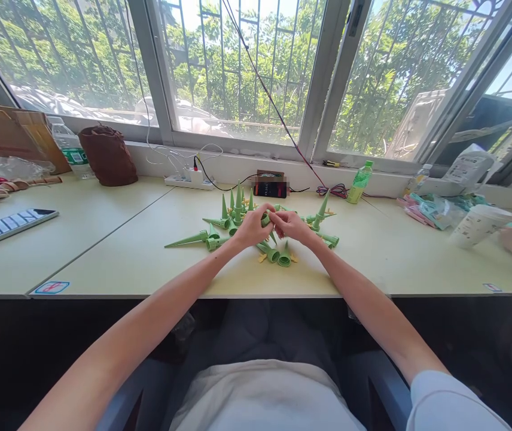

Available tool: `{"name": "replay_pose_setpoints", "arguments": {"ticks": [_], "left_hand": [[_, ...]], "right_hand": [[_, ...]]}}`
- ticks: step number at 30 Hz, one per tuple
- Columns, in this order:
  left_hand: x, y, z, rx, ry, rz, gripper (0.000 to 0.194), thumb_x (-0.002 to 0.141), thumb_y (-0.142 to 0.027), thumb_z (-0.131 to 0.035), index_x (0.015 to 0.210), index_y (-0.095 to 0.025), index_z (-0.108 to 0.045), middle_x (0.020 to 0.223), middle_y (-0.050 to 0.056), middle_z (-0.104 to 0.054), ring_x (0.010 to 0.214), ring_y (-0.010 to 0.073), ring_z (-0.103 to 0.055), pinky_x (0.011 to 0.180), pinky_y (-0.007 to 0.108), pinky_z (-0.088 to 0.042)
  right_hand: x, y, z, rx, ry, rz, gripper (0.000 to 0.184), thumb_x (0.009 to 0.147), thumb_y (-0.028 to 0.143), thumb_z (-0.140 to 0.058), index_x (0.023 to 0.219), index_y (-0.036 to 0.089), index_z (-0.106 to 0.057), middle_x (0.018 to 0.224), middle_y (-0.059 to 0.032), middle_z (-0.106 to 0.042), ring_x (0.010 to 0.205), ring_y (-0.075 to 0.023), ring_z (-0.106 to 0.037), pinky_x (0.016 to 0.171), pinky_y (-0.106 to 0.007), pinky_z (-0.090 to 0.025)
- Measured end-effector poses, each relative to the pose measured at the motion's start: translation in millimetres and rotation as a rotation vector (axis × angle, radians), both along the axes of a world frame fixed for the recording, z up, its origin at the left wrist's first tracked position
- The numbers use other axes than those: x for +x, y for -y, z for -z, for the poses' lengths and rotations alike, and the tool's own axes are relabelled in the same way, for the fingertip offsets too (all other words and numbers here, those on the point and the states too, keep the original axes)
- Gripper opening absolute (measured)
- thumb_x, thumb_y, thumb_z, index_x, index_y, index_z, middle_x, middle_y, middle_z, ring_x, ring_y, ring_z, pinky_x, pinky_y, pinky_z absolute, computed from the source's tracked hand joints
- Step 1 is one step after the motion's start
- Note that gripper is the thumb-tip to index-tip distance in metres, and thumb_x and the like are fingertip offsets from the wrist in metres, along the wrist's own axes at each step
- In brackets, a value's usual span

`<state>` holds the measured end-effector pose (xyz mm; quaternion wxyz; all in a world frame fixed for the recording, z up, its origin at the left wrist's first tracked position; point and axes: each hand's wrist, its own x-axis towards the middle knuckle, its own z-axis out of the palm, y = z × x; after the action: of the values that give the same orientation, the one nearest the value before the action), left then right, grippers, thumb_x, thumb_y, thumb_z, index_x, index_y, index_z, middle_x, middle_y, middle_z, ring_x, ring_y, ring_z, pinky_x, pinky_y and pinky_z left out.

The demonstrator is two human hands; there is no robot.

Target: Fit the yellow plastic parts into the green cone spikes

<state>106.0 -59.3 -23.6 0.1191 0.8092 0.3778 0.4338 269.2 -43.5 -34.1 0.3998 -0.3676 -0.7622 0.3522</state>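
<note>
Piece (265, 219) (grn) in L hand (253, 227), R hand (292, 226) adj.; grn spikes (238, 206) nearby.

Legible text: none you can make out with certainty. On your surface (386, 257), near the front edge, you have a blue-edged sticker (52, 287) with a red mark at left and a smaller sticker (493, 288) at right; wording too small. Black rectangular item (267, 190) ahead of you: light lettering, partly pixelated. Clear bottle (76, 157), green label: unreadable. Green bottle (360, 181), label: blurred. White cup (480, 226): grey print, illegible.
</note>
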Motion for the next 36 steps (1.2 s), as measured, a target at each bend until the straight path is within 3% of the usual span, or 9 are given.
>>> {"name": "replay_pose_setpoints", "arguments": {"ticks": [11, 19, 36], "left_hand": [[-0.5, -0.6, 0.5, -0.017, -0.005, 0.017, 0.028, 0.077, -0.019, -0.053, 0.104, -0.017, -0.058, 0.077, -0.002, -0.065, 0.050, 0.0073, -0.043, 0.060, 0.022, -0.040], [-0.5, 0.3, -0.7, -0.027, -0.008, 0.009, 0.026, 0.077, -0.020, -0.052, 0.102, -0.017, -0.059, 0.068, -0.003, -0.059, 0.049, 0.0080, -0.041, 0.059, 0.023, -0.039], [-1.1, 0.1, -0.2, -0.028, -0.020, 0.013, 0.024, 0.078, -0.022, -0.053, 0.100, -0.018, -0.060, 0.066, -0.003, -0.058, 0.051, 0.0091, -0.043, 0.058, 0.022, -0.039]], "right_hand": [[2.3, 0.3, 0.5, 0.058, 0.010, 0.007, 0.054, 0.087, 0.064, -0.048, 0.061, 0.017, -0.052, 0.047, 0.0025, -0.050, 0.043, -0.0091, -0.047, 0.047, -0.023, -0.041], [0.8, 0.3, 0.2, 0.040, -0.003, 0.001, 0.051, 0.086, 0.065, -0.050, 0.067, 0.017, -0.053, 0.048, 0.0029, -0.052, 0.042, -0.0096, -0.048, 0.046, -0.023, -0.040], [0.1, -0.9, 1.1, 0.066, 0.066, 0.021, 0.057, 0.088, 0.066, -0.044, 0.056, 0.019, -0.049, 0.046, 0.0007, -0.053, 0.042, -0.0110, -0.048, 0.047, -0.025, -0.041]]}}
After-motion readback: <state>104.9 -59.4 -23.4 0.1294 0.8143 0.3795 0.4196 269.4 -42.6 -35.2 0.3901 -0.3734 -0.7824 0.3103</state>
